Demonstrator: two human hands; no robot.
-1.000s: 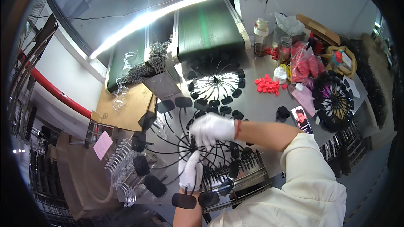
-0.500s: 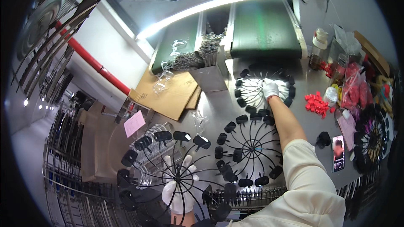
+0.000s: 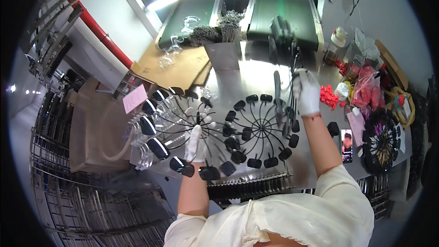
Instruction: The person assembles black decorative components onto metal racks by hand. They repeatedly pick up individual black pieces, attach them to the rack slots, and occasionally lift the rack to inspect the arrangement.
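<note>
My left hand (image 3: pixel 195 144), in a white glove, grips a wheel-shaped spoked rack (image 3: pixel 198 120) near its hub; glossy black rounded pads sit on the ends of its thin curved spokes. In my white-gloved right hand (image 3: pixel 307 92) is a second spoked rack (image 3: pixel 282 34), raised off the table and turned nearly edge-on, its pads smeared by motion. Between the two hands a third spoked rack (image 3: pixel 261 128) lies flat on the metal table (image 3: pixel 233 80). The fingers of my right hand are partly hidden behind the back of the glove.
Two green conveyor belts (image 3: pixel 263 16) stand behind, below a lit tube. A metal bin (image 3: pixel 222 56) of thin rods stands beside cardboard (image 3: pixel 173 66). To the right are red clips (image 3: pixel 328 97), a phone (image 3: pixel 347 146), a bottle (image 3: pixel 337 39) and another spoked rack (image 3: pixel 382 139).
The rack under my right hand lay flat at the table's back; now it is lifted and tilted on edge. My left hand's rack has tilted and turned. The whole view has shifted.
</note>
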